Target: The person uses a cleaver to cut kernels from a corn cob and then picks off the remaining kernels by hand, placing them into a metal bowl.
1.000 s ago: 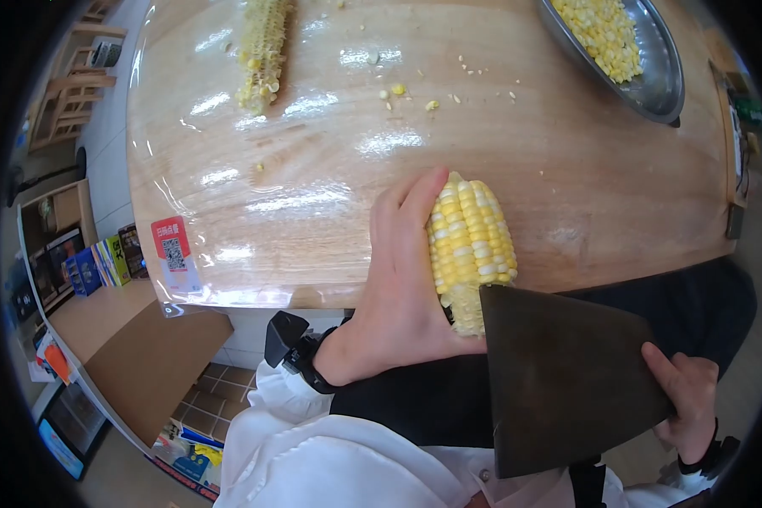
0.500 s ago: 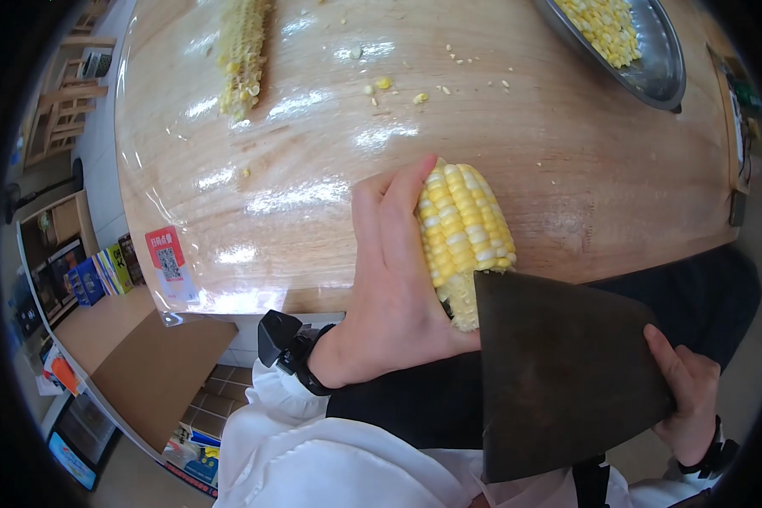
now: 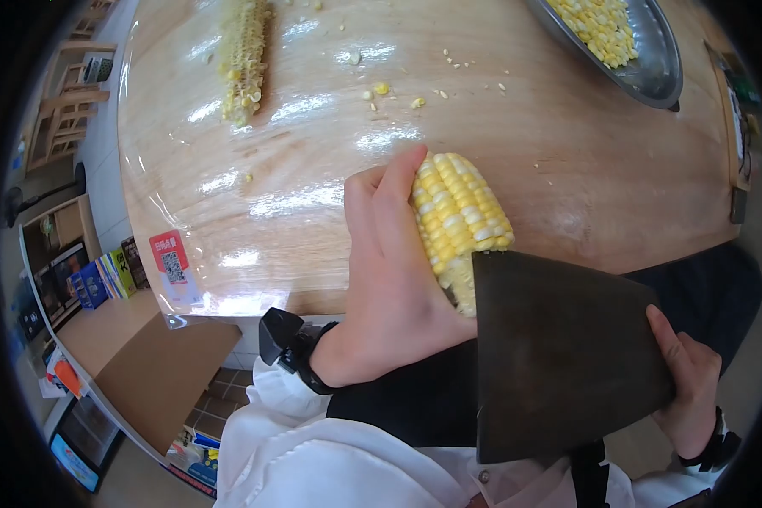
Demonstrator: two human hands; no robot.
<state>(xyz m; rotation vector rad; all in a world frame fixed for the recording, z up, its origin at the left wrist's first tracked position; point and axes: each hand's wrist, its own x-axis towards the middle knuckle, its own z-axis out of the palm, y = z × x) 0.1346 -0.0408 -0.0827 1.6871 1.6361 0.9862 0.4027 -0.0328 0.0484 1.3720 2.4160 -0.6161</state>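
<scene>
My left hand [image 3: 389,262] wraps round the left side of an ear of corn [image 3: 461,207] with yellow and white kernels, near the table's front edge. Its lower end is stripped to pale cob. In my right hand [image 3: 690,385] is a cleaver [image 3: 563,360] with a broad dark blade; most of its handle is hidden by the fingers. The blade's upper left corner meets the corn where the kernels end, just right of my left thumb. How deep the edge sits in the corn cannot be seen.
A stripped corn cob [image 3: 245,63] lies at the far left of the wooden table [image 3: 313,245]. Loose kernels [image 3: 382,88] are scattered mid-table. A metal bowl [image 3: 665,72] with cut kernels stands at the far right. A QR-code card [image 3: 173,267] lies near the left corner.
The cleaver has moved slightly up along the corn, its corner now higher in view. The corn is turned a little in my left hand, and the whole view has shifted slightly.
</scene>
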